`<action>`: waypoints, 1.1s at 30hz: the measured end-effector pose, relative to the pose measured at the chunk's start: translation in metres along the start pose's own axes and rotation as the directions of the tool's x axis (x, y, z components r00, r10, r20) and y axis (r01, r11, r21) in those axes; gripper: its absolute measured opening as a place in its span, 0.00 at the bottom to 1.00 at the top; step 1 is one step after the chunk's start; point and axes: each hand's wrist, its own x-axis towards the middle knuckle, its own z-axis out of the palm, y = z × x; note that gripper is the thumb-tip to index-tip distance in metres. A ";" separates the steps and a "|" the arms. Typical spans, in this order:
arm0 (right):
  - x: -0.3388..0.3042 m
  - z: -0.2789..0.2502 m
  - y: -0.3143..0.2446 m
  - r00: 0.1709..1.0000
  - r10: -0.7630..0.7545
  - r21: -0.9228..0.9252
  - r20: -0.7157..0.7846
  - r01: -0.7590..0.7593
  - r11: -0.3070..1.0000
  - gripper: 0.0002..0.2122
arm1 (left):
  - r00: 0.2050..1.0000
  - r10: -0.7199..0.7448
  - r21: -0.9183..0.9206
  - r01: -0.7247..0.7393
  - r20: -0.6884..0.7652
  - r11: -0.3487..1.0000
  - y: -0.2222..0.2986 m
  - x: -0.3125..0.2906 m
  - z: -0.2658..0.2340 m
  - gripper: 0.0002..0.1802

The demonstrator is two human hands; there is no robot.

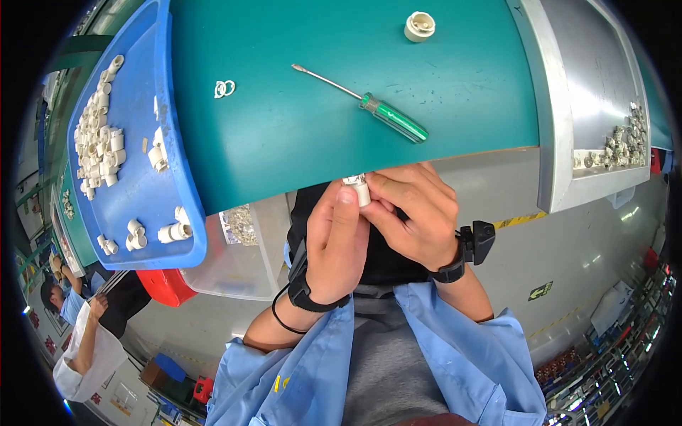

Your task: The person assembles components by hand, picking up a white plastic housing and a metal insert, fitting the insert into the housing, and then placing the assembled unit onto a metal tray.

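Note:
A small white cylindrical plastic fitting (361, 193), perhaps a lamp holder, is pinched between both my hands just off the table's front edge. My left hand (335, 245) has its thumb pressed on the fitting's left side. From the right, my right hand (418, 211) grips it with thumb and fingertips. Something shiny shows at the fitting's upper end, too small to make out. On the green table (249, 149) beyond lies a screwdriver (395, 118) with a green handle, its tip toward the far left. Two thin white rings (224, 89) lie left of it.
A blue tray (181, 142) with many white fittings (99, 135) sits at the left. A wider round white part (420, 27) stands at the table's far side. At right, a metal-framed tray (558, 121) holds small metal parts (625, 142). A clear bin (266, 259) is below the table.

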 end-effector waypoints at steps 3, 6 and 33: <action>-0.004 0.003 -0.004 0.999 0.034 -0.022 -0.032 -0.034 0.999 0.17 | 0.996 0.020 -0.041 -0.017 0.089 0.999 0.003 0.007 -0.009 0.19; -0.007 0.000 -0.012 0.999 0.018 -0.053 -0.036 -0.020 0.998 0.17 | 0.996 -0.011 0.094 0.003 0.089 0.996 0.005 -0.007 -0.012 0.15; 0.041 -0.252 -0.006 0.923 0.301 -0.711 -0.240 -0.378 0.593 0.10 | 0.880 0.333 0.938 -0.342 0.339 -0.053 0.154 0.453 0.025 0.26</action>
